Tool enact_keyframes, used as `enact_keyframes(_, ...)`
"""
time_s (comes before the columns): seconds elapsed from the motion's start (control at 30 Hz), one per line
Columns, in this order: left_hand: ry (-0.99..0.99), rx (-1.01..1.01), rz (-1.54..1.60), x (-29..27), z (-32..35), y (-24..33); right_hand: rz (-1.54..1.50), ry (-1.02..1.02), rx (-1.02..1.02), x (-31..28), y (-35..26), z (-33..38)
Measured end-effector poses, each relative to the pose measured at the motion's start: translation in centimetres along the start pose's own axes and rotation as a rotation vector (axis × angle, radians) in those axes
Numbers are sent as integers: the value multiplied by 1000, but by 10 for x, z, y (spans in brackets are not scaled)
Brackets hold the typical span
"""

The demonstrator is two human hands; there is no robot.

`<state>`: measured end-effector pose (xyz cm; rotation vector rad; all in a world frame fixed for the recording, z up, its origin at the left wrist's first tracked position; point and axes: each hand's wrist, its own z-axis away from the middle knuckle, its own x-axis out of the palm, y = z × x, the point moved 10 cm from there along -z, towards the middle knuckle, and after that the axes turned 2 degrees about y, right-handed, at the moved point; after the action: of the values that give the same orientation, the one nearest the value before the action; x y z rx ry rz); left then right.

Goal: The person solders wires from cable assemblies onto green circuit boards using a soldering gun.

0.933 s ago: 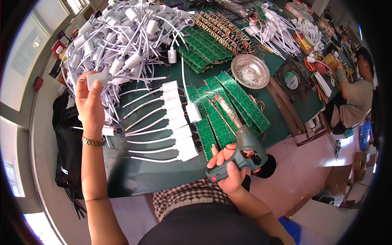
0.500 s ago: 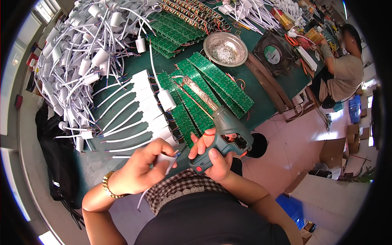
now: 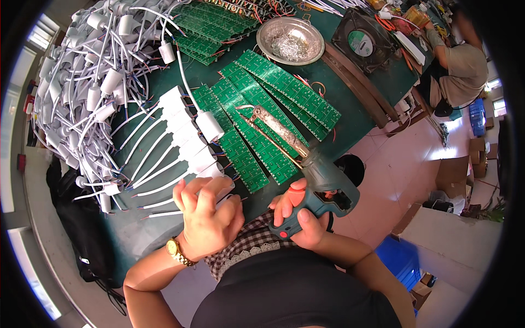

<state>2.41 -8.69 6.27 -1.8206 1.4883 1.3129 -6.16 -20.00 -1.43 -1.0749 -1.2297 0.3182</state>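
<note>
While the head camera looks down, the person's right hand is wrapped tight around the handle of a teal soldering gun. The gun's long rusty tip points away from the body and lies over the green circuit boards. The handle hangs past the near edge of the green table, over the pink floor.

The left hand sits just left of the soldering gun, right at that same table edge. Its fingers are curled shut around a white adapter with a thin white wire. How firmly it pinches cannot be told.

Beyond the left hand, a neat row of white adapters lies side by side, touching the left side of the circuit boards. Further left of the soldering gun, a big tangled heap of white adapters and cords fills the table up to its far left edge.

Past the circuit boards stands a round metal bowl, and just right of it a black fan. A long wooden strip runs along the right table edge.

Bare table shows only in a small patch near the left hand. Right of the soldering gun the floor is open, with cardboard boxes further off. Another person sits at the far right end.
</note>
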Motion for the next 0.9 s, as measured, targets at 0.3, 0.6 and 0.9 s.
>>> enact_keyframes(0.3, 45, -181, 458, 7, -5, -35, 171, -162, 92, -25, -14, 35)
enact_keyframes(0.6, -61, -255, 267, 16, -25, -24, 200, -41, 895, -72, 30, 88)
enact_keyframes(0.9, -31, -252, 212, 23, -20, -22, 1080, -346, 351, -43, -43, 66)
